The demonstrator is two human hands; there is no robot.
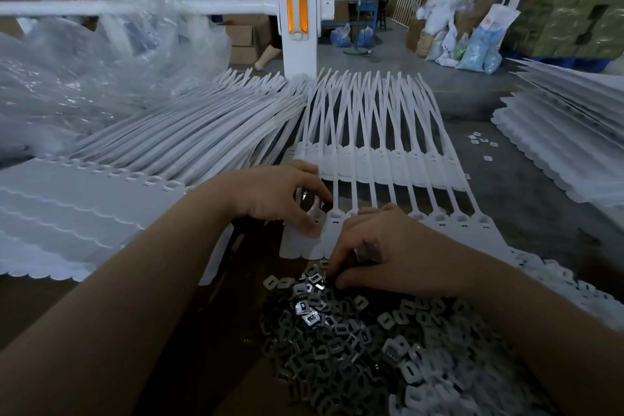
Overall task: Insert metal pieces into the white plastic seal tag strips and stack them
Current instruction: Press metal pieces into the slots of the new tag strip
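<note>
A white strip of joined seal tags (439,223) lies across the table in front of me, its square sockets facing up. My left hand (280,196) rests on the strip's left end, thumb and fingers pressing down around the tag heads there. My right hand (381,253) is curled just below the strip at the top edge of a big heap of small metal pieces (354,341), its fingertips pinched among them; what they hold is hidden. A second strip (388,165) lies behind the first.
A tall stack of white strips (111,199) sits at the left and another stack (567,132) at the right. Clear plastic bags (67,78) pile up far left. A white post (299,10) stands behind the table. A few loose pieces (483,142) lie right.
</note>
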